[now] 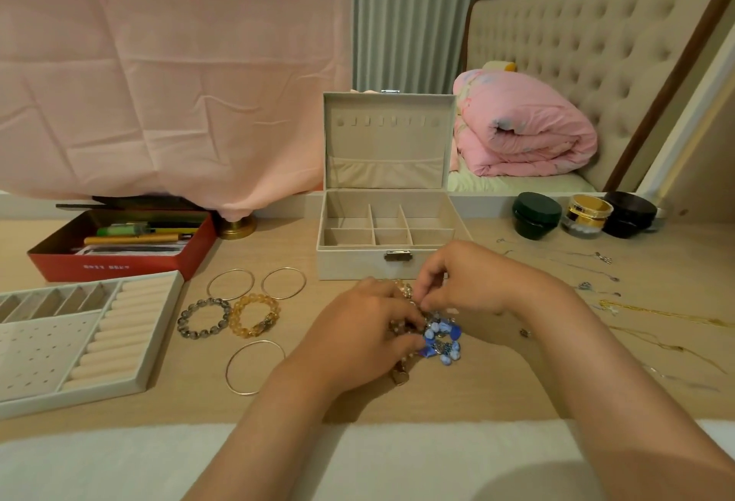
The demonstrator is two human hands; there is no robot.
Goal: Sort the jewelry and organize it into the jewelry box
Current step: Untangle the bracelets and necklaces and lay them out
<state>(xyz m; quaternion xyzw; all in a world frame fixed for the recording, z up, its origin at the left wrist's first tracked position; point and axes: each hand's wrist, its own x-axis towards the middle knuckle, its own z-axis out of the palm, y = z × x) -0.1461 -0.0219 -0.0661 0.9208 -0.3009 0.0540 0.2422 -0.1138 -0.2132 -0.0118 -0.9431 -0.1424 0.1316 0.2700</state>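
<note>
One beige fabric-lined jewelry box (350, 266) stands open on the pale wood-grain surface (497, 393). Its lid is upright and its base is split by thin dividers into what looks like six square compartments. A small metal clasp sits on its front wall.

Just in front of the box, both hands meet over a tangle of jewelry (442, 341) of glossy blue beads and gold-coloured links lying on the surface. The left hand (366, 325) has its fingers curled down into the tangle, pinching it. The right hand (465, 281) pinches the same tangle from above with bent fingers held close together.

Left of the box's front lie three thin round metal bangles (232, 270) (284, 268) (242, 393), all flat and apart. Between them are two beaded bracelets touching side by side: a smoky grey bracelet (183, 319) and an amber bracelet (250, 331).

Farther left of the box is one beige tray insert (43, 349) with padded ring rolls, narrow slots and a perforated panel. Behind it is one red tin (119, 266) holding pens.

Right of the box stand three round jars in a row: a dark green jar (535, 216), a clear gold-banded jar (588, 216) and a black jar (628, 214). In front of them, thin silver chains (596, 271) and a gold chain (656, 313) lie spread out; their count cannot be told.
</note>
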